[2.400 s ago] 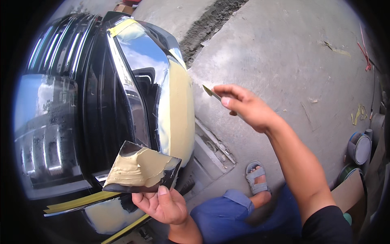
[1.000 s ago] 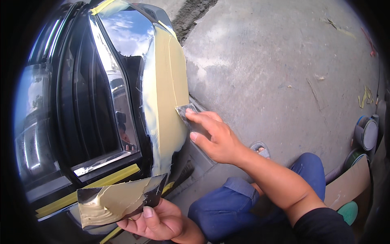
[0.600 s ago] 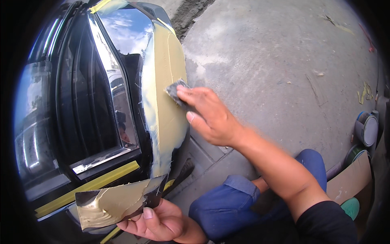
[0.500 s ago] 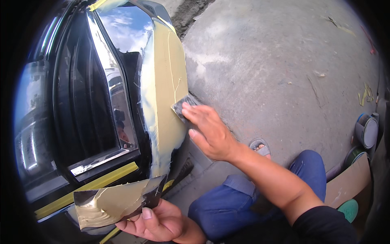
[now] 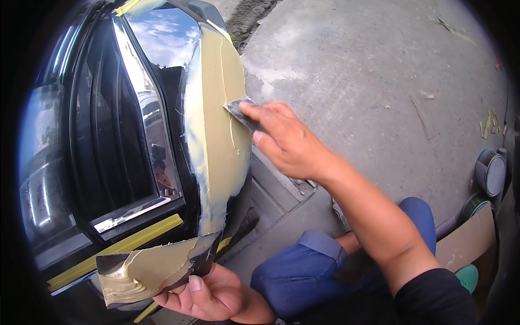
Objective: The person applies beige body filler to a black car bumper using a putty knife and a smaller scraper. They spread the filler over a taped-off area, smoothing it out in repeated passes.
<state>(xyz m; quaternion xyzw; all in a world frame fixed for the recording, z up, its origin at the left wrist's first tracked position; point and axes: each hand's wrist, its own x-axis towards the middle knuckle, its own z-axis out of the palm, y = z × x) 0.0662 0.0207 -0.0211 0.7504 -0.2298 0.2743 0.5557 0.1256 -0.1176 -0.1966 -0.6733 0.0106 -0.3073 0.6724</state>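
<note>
Noted along the right edge of the concrete floor (image 5: 368,76): pale-lidded can (image 5: 494,174), green-rimmed can (image 5: 473,206) just below, tan sheet (image 5: 468,238) overlapping the latter, green rounded object (image 5: 467,279) lower still. Yellow scraps (image 5: 490,127) above the cans. Near left hand (image 5: 214,297): bent knee in blue jeans (image 5: 295,260).

Logged on dark vehicle (image 5: 95,119): chrome trim (image 5: 149,108), yellow tape (image 5: 143,234) below it. In front of tape's lower side, as viewed: dark board (image 5: 206,259) spread with tan putty (image 5: 157,268), pinched by left hand at lower right corner, thumb on the face. Cannot tell whether touching bodywork.

Found grey spreader (image 5: 239,111) pinched between thumb and fingers of right hand (image 5: 287,142), leading corner against putty-coated strip (image 5: 218,173), just inside strip's right edge, beside a thin raised ridge.

Room: beyond that edge, wide floor stretch reaching to the cans. Alongside lower right edge, grey channelled piece (image 5: 276,184); near floor's top edge, rough trench (image 5: 250,24).
</note>
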